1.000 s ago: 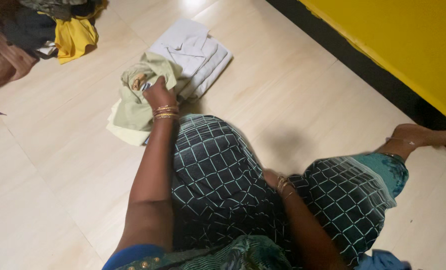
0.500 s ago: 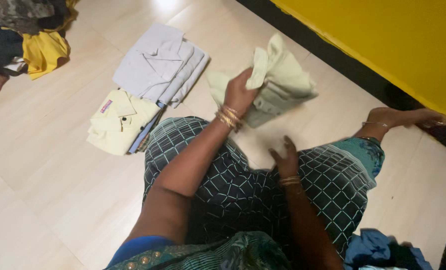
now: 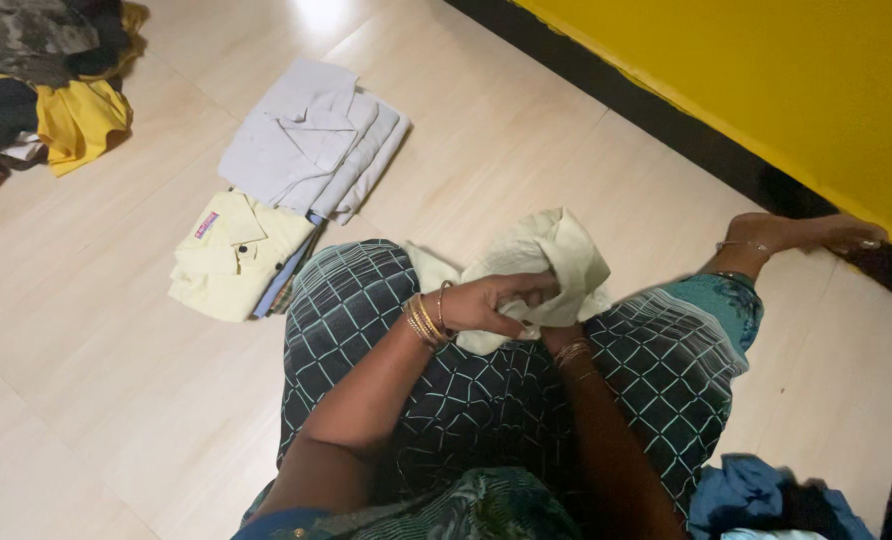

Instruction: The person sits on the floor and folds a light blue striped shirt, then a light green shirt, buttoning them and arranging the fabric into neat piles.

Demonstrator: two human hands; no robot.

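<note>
- A pale green garment is held bunched at centre frame, over the lap.
- The left hand is clenched on its lower edge, fingers wrapped into the cloth.
- The right hand is mostly hidden beneath the cloth; its grip cannot be told.
- A folded cream shirt and a folded white shirt are seen at upper left on the floor.

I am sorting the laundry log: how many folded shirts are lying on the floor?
2: a grey folded shirt further away, and a pale yellow folded shirt beside the knee. More may be hidden beneath it, where coloured edges show.
</note>
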